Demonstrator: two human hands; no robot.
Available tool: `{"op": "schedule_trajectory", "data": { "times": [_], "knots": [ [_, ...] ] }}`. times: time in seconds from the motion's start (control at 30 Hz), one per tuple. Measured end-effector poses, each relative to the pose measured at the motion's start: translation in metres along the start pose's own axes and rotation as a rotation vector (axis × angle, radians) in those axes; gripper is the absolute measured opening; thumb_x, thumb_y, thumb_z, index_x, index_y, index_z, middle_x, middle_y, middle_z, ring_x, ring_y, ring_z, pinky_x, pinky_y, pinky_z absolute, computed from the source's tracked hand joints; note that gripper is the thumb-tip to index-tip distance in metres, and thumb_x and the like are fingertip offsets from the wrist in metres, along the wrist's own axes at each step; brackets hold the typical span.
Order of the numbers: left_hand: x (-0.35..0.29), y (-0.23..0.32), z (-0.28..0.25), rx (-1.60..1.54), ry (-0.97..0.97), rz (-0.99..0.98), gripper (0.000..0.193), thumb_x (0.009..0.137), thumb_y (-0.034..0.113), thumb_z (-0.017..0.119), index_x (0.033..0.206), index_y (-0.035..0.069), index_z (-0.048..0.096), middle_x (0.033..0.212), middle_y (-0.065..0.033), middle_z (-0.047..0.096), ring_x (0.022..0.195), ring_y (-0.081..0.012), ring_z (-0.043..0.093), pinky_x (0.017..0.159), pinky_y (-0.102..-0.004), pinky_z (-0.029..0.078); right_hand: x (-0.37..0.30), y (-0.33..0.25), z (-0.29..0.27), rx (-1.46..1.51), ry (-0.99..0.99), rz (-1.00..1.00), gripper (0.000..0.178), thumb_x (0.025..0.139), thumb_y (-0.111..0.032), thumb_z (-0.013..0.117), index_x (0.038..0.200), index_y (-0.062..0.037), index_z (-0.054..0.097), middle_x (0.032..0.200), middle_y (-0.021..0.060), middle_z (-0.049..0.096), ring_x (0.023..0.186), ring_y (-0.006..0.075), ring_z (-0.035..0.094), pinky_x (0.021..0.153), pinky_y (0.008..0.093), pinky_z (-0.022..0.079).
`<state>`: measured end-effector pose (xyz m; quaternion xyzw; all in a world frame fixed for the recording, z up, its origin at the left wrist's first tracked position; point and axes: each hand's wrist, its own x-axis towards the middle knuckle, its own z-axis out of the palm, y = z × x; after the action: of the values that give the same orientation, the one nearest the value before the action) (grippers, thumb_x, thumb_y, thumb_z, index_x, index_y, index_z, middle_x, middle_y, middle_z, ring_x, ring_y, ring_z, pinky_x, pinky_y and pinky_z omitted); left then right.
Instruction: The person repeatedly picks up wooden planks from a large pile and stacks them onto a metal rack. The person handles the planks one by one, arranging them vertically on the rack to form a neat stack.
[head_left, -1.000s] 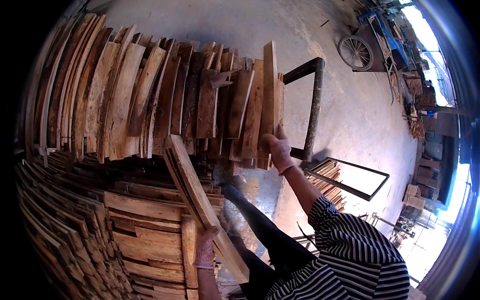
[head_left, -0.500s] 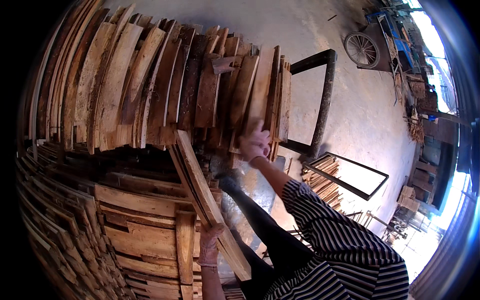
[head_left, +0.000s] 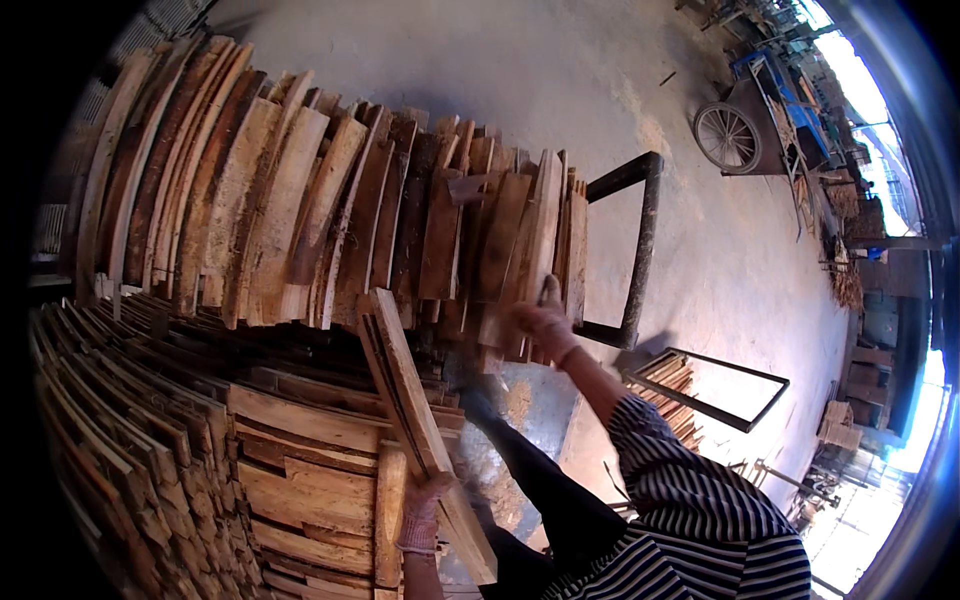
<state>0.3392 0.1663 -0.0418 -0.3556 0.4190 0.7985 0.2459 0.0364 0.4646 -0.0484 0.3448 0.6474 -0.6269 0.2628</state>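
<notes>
My left hand (head_left: 425, 515), in what looks like a pinkish knit glove, is closed around a few narrow wooden planks (head_left: 412, 400) held together at a slant. Their far end reaches the near edge of a long row of rough boards (head_left: 270, 200). At the right end of that row my right hand (head_left: 545, 325), also gloved, is closed on the near end of a pale wooden board (head_left: 544, 225), thumb upward. Its fingers are slightly blurred, and part of the grip is hidden.
Stacked planks (head_left: 320, 490) lie at the lower left, with more piled boards (head_left: 130, 450) beside them. A black metal frame (head_left: 645, 240) stands right of the row. Another frame (head_left: 740, 420) holds thin wood strips (head_left: 675, 390). A spoked-wheel cart (head_left: 728, 138) is at the far right.
My right hand has closed on the end of the pale board, which now stands tilted out from the row. The view has shifted, and my left hand keeps its hold on the planks.
</notes>
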Motion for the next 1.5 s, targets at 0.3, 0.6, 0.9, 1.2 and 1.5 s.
{"op": "schedule_trajectory", "data": {
  "times": [0.3, 0.6, 0.9, 1.2, 1.5],
  "knots": [
    [-0.008, 0.047, 0.05, -0.454, -0.33, 0.057, 0.085, 0.089, 0.029, 0.084, 0.156, -0.002, 0.043, 0.152, -0.0185, 0.057, 0.141, -0.034, 0.056, 0.12, -0.0483, 0.046, -0.235, -0.033, -0.062, -0.29, -0.373, -0.16, 0.103, 0.086, -0.014, 0.081, 0.169, -0.0082, 0.02, 0.126, 0.013, 0.063, 0.098, 0.0186, 0.069, 0.079, 0.0337, 0.06],
    [-0.117, 0.012, 0.02, -0.81, -0.318, 0.574, 0.042, 0.101, 0.036, 0.071, 0.131, 0.006, 0.065, 0.116, -0.006, 0.073, 0.107, -0.0245, 0.071, 0.096, -0.0418, 0.06, -0.367, 0.108, -0.005, -0.976, -0.602, -1.226, 0.107, 0.07, -0.029, 0.091, 0.16, -0.0011, 0.039, 0.15, 0.0267, 0.054, 0.125, 0.0432, 0.064, 0.097, 0.0465, 0.06],
    [-0.343, 0.019, -0.115, -0.086, 0.494, 0.832, 0.05, 0.083, 0.015, 0.089, 0.127, 0.0, 0.07, 0.114, -0.008, 0.077, 0.107, -0.0169, 0.071, 0.093, -0.0352, 0.059, -0.441, 0.132, 0.27, -0.763, -1.302, -0.769, 0.113, 0.075, -0.022, 0.095, 0.163, -0.0011, 0.028, 0.151, 0.0191, 0.054, 0.14, 0.0261, 0.054, 0.115, 0.0385, 0.046],
    [-0.347, -0.012, -0.286, -0.163, 0.1, 0.929, 0.146, 0.064, 0.105, 0.049, 0.169, 0.007, 0.022, 0.165, -0.0291, 0.037, 0.154, -0.031, 0.039, 0.125, -0.0545, 0.035, -0.433, 0.246, 0.408, -1.316, -1.316, -1.159, 0.107, 0.085, -0.042, 0.089, 0.164, -0.005, 0.026, 0.152, 0.019, 0.052, 0.136, 0.0325, 0.057, 0.116, 0.038, 0.049],
    [-0.359, -0.06, -0.366, -0.501, -0.761, 0.825, 0.132, 0.089, 0.095, 0.014, 0.163, -0.014, 0.004, 0.169, -0.0397, 0.011, 0.161, -0.0451, 0.015, 0.134, -0.0463, 0.014, -0.431, 0.248, 0.419, -0.793, -1.365, -0.744, 0.112, 0.069, -0.038, 0.1, 0.157, -0.0029, 0.041, 0.141, 0.0182, 0.064, 0.134, 0.028, 0.059, 0.115, 0.0387, 0.048]
  ]
}}
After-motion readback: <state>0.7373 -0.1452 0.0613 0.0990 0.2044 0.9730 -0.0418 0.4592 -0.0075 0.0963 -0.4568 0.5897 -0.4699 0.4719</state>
